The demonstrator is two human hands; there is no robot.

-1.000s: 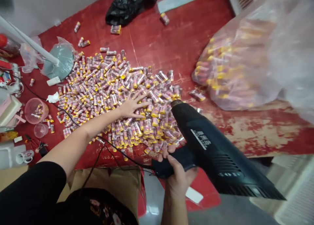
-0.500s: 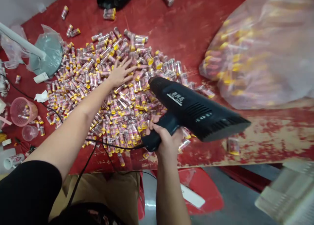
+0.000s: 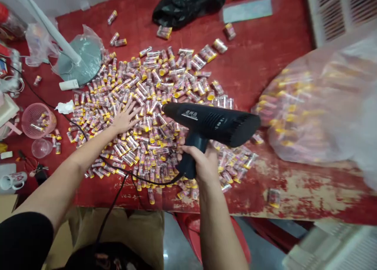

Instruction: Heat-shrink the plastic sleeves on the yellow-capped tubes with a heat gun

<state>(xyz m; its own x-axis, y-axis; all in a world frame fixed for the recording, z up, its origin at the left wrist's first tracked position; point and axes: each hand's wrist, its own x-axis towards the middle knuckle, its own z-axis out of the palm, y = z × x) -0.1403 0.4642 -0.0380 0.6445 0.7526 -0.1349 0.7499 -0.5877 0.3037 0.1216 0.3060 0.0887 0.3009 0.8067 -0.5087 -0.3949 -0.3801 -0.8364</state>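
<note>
Movement since earlier frame: left hand (image 3: pixel 126 119) has shifted across the pile toward the lamp and the near edge; heat gun (image 3: pixel 212 123) has shifted the same way, nozzle now over the middle of the pile.
Desk: red surface (image 3: pixel 250 66), finish worn to a pale layer along the near right edge.
Pile: small film-wrapped cylinders (image 3: pixel 153 148) with yellow ends, heaped on the desk beneath both hands; several lie apart near the far edge.
Clear bag: translucent plastic (image 3: pixel 306 117), filled with similar cylinders, right of the pile.
Heat gun: black body, held above the pile, nozzle directed toward the left hand; cord (image 3: pixel 129 173) runs from the handle over the near part of the pile.
Black bag: crumpled plastic (image 3: pixel 188 7), far side of the desk.
Lamp base: round, grey-green (image 3: pixel 88 60), under clear film, beside the pile's far left edge.
Right hand: closed around the heat gun handle (image 3: pixel 203 154).
Left hand: palm down, fingers spread on the cylinders, no grip visible.
Basket: pink mesh (image 3: pixel 35 132), containing several cylinders, left of the pile.
Mug: white, printed (image 3: pixel 12 181), left edge.
Tissue: white, crumpled (image 3: pixel 65 107), touching or just beside the pile; contact unclear.
</note>
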